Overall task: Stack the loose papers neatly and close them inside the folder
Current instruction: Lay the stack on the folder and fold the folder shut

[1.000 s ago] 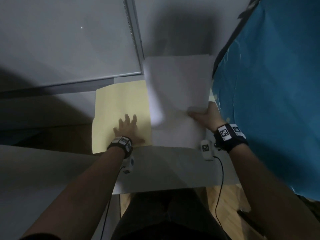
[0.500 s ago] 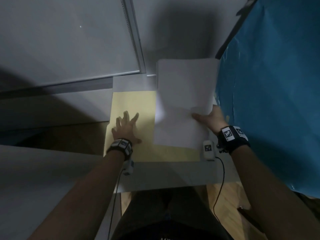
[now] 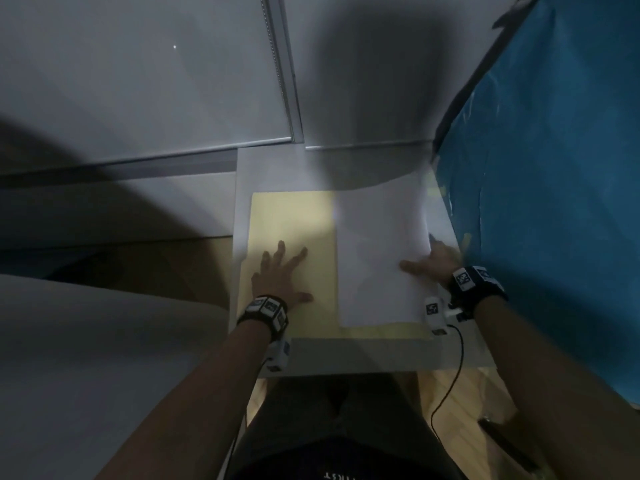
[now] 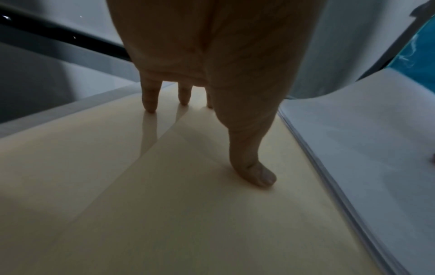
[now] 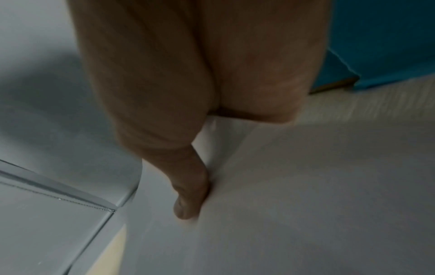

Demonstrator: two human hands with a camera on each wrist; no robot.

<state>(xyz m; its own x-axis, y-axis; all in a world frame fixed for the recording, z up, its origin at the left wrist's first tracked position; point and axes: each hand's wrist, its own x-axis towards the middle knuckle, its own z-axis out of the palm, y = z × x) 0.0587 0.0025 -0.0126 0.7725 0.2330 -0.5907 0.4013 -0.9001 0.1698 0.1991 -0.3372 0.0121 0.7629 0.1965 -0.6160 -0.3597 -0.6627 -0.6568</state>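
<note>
Since half a second ago, papers (image 3: 379, 251) came down flat onto folder's (image 3: 291, 223) right half, mid-desk (image 3: 363, 355). Left hand (image 3: 280, 275) flat, fingers spread, pressing folder; right hand (image 3: 434, 263) pinches papers' right edge. Risk — thin smooth sheets fan out on release. Folder: matte, creased card.

Pale yellow folder (image 3: 291, 220), white papers (image 3: 377, 258), blue sheet (image 3: 554, 168)

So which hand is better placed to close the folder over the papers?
Left, probably. The left hand lies flat on the folder flap. The right hand grips the papers at their right edge.
</note>
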